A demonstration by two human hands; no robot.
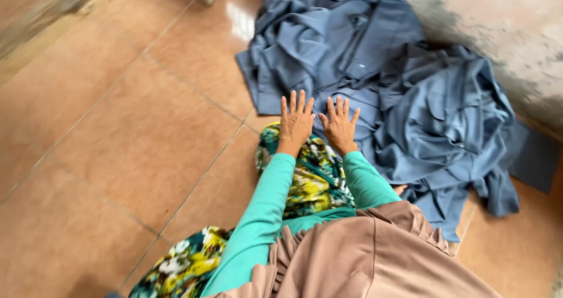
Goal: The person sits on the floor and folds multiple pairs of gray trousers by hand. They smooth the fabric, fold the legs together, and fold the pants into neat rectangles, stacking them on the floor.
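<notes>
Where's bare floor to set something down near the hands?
Bare tile lies left of the left hand and the blue-grey garments. A smaller patch sits at their lower right. The right hand side is crowded with cloth up to the wall.

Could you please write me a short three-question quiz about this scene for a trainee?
1. True or false: both hands lie flat, fingers spread, on the blue-grey cloth.
2. What does the pile of cloth lie on? A) a wooden table B) an orange tiled floor C) a bed
3. What colour are the person's sleeves?

Key:
1. True: the left hand and the right hand press on the blue-grey cloth.
2. B, the orange tiled floor.
3. Teal green, as on the left sleeve.
</notes>
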